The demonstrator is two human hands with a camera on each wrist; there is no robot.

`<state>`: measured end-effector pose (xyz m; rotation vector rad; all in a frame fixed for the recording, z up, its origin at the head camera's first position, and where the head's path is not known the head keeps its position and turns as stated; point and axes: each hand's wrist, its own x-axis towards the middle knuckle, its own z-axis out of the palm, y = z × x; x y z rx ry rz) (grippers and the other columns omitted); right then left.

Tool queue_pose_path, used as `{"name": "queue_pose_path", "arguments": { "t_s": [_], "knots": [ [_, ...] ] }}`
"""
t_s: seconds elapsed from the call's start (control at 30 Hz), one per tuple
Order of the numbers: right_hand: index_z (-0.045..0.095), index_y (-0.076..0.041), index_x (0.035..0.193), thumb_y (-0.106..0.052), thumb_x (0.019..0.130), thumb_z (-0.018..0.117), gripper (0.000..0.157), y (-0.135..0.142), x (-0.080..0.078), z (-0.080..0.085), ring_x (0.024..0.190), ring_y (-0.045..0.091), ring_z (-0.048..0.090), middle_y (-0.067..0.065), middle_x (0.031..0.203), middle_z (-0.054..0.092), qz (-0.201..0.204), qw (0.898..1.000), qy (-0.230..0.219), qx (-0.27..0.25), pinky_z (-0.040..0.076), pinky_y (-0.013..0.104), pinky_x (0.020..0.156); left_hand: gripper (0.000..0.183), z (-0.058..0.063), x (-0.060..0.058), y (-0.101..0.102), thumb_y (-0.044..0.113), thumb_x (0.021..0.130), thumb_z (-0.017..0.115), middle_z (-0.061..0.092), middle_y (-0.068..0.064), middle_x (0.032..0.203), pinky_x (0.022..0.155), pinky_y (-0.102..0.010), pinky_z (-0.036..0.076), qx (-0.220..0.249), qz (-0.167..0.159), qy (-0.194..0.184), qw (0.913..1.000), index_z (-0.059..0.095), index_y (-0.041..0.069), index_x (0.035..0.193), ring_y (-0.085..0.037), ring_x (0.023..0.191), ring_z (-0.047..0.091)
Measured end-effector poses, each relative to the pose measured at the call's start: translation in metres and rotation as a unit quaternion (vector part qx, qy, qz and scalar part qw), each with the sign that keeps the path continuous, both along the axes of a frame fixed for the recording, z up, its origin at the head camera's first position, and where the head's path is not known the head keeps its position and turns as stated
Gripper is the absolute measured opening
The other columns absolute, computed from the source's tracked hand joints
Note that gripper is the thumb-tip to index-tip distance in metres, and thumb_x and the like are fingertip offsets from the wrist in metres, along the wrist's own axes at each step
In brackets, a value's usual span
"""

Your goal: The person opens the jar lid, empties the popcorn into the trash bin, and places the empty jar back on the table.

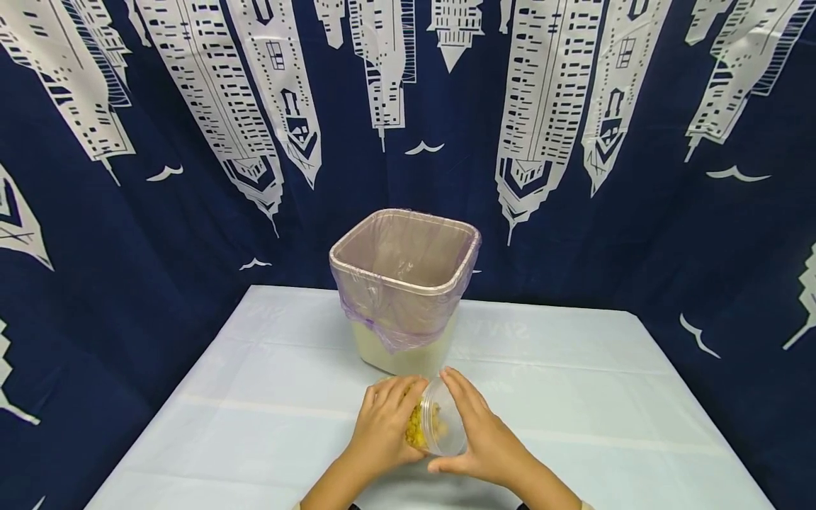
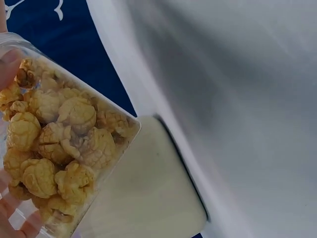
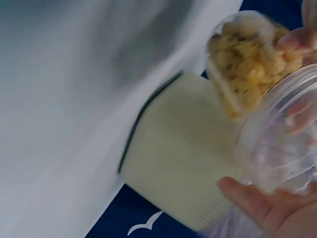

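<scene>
A clear plastic jar of caramel popcorn [image 1: 416,426] lies on its side in the air above the table. My left hand [image 1: 385,418] grips its body, with the square-cornered bottom turned left. Through the wall, the popcorn [image 2: 59,144] shows large in the left wrist view. The round, ridged clear end [image 3: 277,124] points right, with popcorn visible through it in the head view. Around that end my right hand [image 1: 481,439] is spread in a wide C, fingertips at its upper edge and thumb just below. No grip on it shows.
A cream waste bin [image 1: 404,358] lined with a thin purple bag [image 1: 395,312] stands directly beyond the hands, its mouth uncovered. Both are on a table with a white cover [image 1: 255,397]. Dark blue curtains [image 1: 446,177] with white building prints hang behind and at the sides.
</scene>
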<state>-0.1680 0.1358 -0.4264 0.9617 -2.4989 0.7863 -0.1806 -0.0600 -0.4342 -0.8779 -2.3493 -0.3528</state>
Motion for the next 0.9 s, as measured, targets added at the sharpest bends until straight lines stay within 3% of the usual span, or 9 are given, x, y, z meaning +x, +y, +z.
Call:
{"name": "queue_pose_path", "arguments": {
  "t_s": [0.1,0.23,0.33,0.43,0.6,0.77,0.9],
  "knots": [
    [0.007,-0.012,0.144,-0.052,0.069,0.069,0.105,-0.005,0.006,0.007,0.118,0.041,0.038,0.016,0.144,0.019,-0.067,0.993,-0.083,-0.041,0.045,0.053,0.077,0.102,0.001,-0.001,0.001,0.052,0.04,0.083,0.047,-0.004,0.121,0.086,-0.037,0.036,0.011,0.004,0.011,0.9999,0.045,0.012,0.126,-0.022,0.109,0.043],
    [0.013,-0.006,0.143,-0.059,0.079,0.054,0.092,-0.011,0.01,0.014,0.106,0.045,0.048,0.022,0.138,0.028,-0.141,0.975,-0.166,-0.042,0.046,0.055,0.071,0.1,0.001,-0.003,0.003,0.052,0.04,0.083,0.048,-0.004,0.12,0.087,-0.038,0.036,0.021,0.004,0.025,0.9994,0.046,0.013,0.124,-0.022,0.107,0.044],
    [0.019,-0.002,0.141,-0.063,0.078,0.05,0.092,-0.014,0.01,0.018,0.1,0.043,0.052,0.026,0.132,0.036,-0.162,0.965,-0.206,-0.033,0.047,0.054,0.068,0.1,0.001,-0.002,0.003,0.052,0.04,0.083,0.048,-0.004,0.119,0.086,-0.037,0.036,0.018,0.007,0.024,0.9995,0.046,0.013,0.124,-0.022,0.107,0.044],
    [0.023,-0.002,0.14,-0.062,0.077,0.054,0.092,-0.015,0.01,0.02,0.097,0.039,0.054,0.025,0.127,0.041,-0.16,0.961,-0.223,-0.04,0.048,0.051,0.067,0.101,0.001,-0.002,0.003,0.051,0.039,0.083,0.048,-0.004,0.12,0.086,-0.037,0.036,0.014,0.009,0.021,0.9996,0.046,0.013,0.124,-0.022,0.107,0.044],
    [0.022,-0.008,0.141,-0.059,0.072,0.062,0.094,-0.014,0.008,0.017,0.1,0.034,0.053,0.018,0.132,0.038,-0.125,0.972,-0.196,-0.037,0.049,0.047,0.07,0.103,0.0,-0.001,0.001,0.051,0.038,0.083,0.048,-0.005,0.12,0.087,-0.039,0.036,0.009,0.008,0.02,0.9997,0.045,0.013,0.125,-0.022,0.108,0.044],
    [0.021,-0.013,0.141,-0.053,0.067,0.071,0.098,-0.005,0.003,0.012,0.113,0.03,0.045,0.01,0.138,0.032,-0.054,0.991,-0.122,-0.007,0.045,0.046,0.082,0.104,-0.001,-0.001,0.0,0.054,0.037,0.082,0.049,-0.006,0.12,0.087,-0.041,0.036,0.005,0.003,0.026,0.9996,0.046,0.012,0.125,-0.024,0.107,0.045],
    [0.021,-0.016,0.142,-0.045,0.062,0.077,0.102,0.001,-0.002,0.01,0.121,0.024,0.038,0.005,0.14,0.029,0.004,0.998,-0.058,0.012,0.043,0.042,0.087,0.106,-0.002,-0.001,-0.001,0.054,0.035,0.083,0.049,-0.006,0.119,0.085,-0.039,0.037,0.0,-0.001,0.024,0.9997,0.045,0.012,0.125,-0.023,0.107,0.045]
  ]
}}
